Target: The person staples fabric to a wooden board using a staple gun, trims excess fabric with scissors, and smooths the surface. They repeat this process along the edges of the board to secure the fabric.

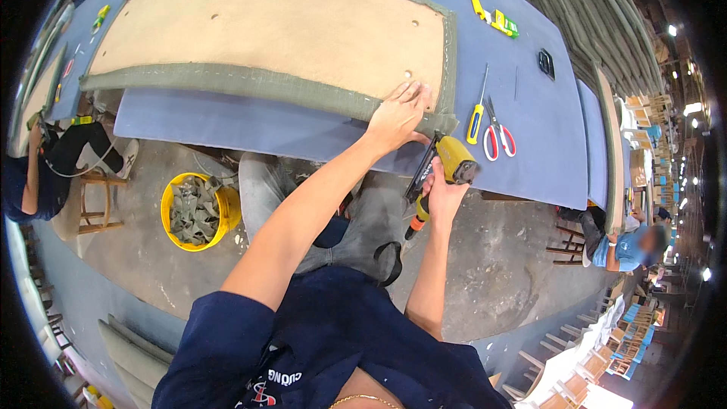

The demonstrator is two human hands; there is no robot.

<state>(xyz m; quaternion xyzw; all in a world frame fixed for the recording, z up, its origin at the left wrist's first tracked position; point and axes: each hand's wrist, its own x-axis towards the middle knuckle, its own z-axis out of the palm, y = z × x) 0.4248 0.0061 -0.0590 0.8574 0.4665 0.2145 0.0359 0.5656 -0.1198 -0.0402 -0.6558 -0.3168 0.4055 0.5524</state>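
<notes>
A long tan board [288, 26] with grey-green fabric [227, 76] folded over its edges lies on the blue-topped table. Rows of staples show along the fabric border. My left hand [399, 111] rests with stretched fingers on the board's near right corner, its thumb by the fabric edge. In my right hand [443, 195] is a yellow and black staple gun [454, 160], its nose close to that same corner. Whether the nose touches the fabric I cannot tell. An orange fitting shows at the gun's lower end.
Right of the board lie a yellow-handled screwdriver [475, 123], red-and-white-handled scissors [499, 140], a yellow-green cutter [496, 21] and a black object [546, 64]. A yellow bucket of fabric scraps [198, 212] stands on the floor. People sit at tables to the left and right.
</notes>
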